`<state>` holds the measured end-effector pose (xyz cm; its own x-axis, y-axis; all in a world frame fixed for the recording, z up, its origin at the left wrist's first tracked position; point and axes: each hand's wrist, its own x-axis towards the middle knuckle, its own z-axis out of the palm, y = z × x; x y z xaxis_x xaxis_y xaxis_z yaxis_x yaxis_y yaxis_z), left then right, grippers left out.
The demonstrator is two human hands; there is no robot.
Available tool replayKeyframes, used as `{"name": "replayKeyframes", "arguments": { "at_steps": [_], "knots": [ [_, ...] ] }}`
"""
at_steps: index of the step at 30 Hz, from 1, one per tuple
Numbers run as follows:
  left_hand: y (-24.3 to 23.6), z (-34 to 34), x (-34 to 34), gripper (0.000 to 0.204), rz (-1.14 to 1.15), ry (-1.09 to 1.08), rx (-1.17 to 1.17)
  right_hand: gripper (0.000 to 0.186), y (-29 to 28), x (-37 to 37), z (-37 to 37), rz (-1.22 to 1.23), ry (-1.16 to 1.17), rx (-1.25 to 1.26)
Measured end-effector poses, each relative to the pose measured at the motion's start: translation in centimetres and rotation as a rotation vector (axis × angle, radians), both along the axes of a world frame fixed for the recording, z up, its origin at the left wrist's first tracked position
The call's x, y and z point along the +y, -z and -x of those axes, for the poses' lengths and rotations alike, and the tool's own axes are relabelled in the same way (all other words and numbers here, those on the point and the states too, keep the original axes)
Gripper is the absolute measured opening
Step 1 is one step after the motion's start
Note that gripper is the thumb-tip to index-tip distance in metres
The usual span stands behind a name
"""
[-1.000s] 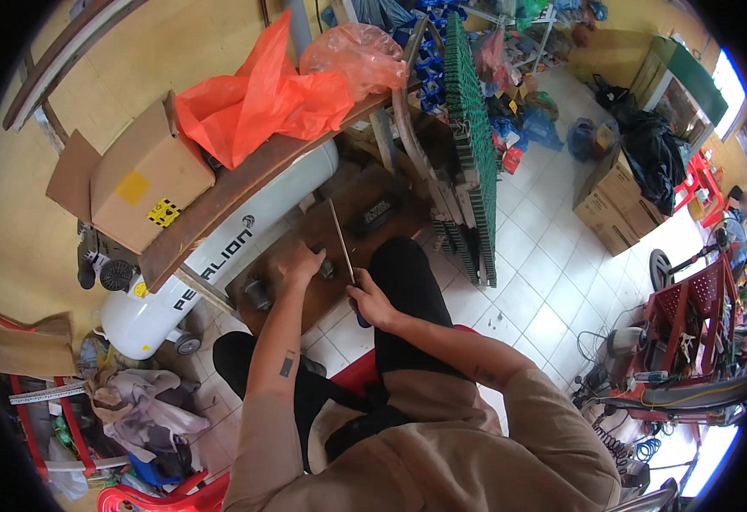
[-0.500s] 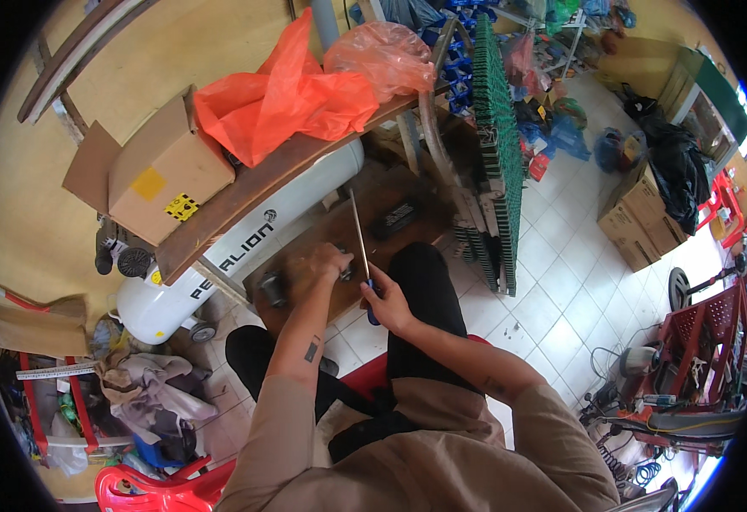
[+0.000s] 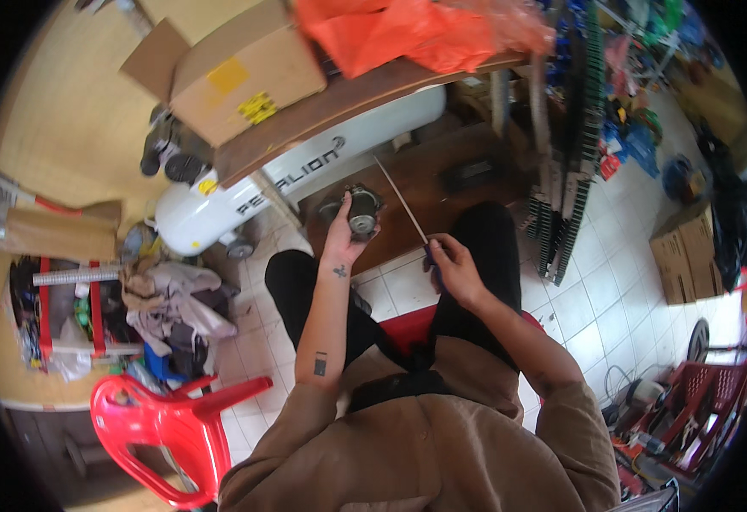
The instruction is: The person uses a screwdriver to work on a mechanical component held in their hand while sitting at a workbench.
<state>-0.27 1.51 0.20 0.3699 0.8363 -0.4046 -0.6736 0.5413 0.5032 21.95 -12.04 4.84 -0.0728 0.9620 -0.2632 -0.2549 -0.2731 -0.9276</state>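
Observation:
My left hand (image 3: 342,241) is closed around a round, dark metal part (image 3: 362,218), cylindrical with a greyish end face that looks like a small motor; its exact kind I cannot make out. It is held up above the low brown wooden board (image 3: 408,230). My right hand (image 3: 457,270) grips the dark blue handle of a long screwdriver (image 3: 402,200). The thin shaft slants up and to the left, its tip apart from the metal part. Behind my left hand, another dark rounded piece (image 3: 329,208) rests on the board, partly hidden.
A dark flat object (image 3: 469,175) lies on the board's right side. Beyond stands a white air tank (image 3: 297,175) under a wooden bench (image 3: 373,102) bearing a cardboard box (image 3: 245,72) and orange plastic (image 3: 399,34). Left is a red chair (image 3: 169,427); right, green racks (image 3: 574,188).
My left hand has lifted the round metal part from the board and turned palm up with it. The screwdriver stays in my right hand. The whole view has shifted.

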Motion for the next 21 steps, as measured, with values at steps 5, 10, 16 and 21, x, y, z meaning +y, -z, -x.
{"name": "replayKeyframes", "arguments": {
  "at_steps": [5,10,16,21],
  "knots": [
    [1.9,1.3,-1.0,0.045,-0.040,-0.279,-0.033,0.031,0.6,0.0,0.0,-0.051,-0.155,-0.247],
    [-0.3,0.8,0.5,0.041,-0.080,-0.348,-0.097,0.033,1.4,0.4,0.3,-0.038,-0.189,-0.377],
    [0.5,0.4,0.6,0.038,-0.123,-0.435,0.113,0.034,2.0,0.5,1.0,-0.012,-0.188,-0.364],
    [0.0,0.0,0.5,0.037,-0.137,-0.468,0.133,0.033,2.3,0.7,1.2,-0.024,-0.187,-0.380]
  ]
}}
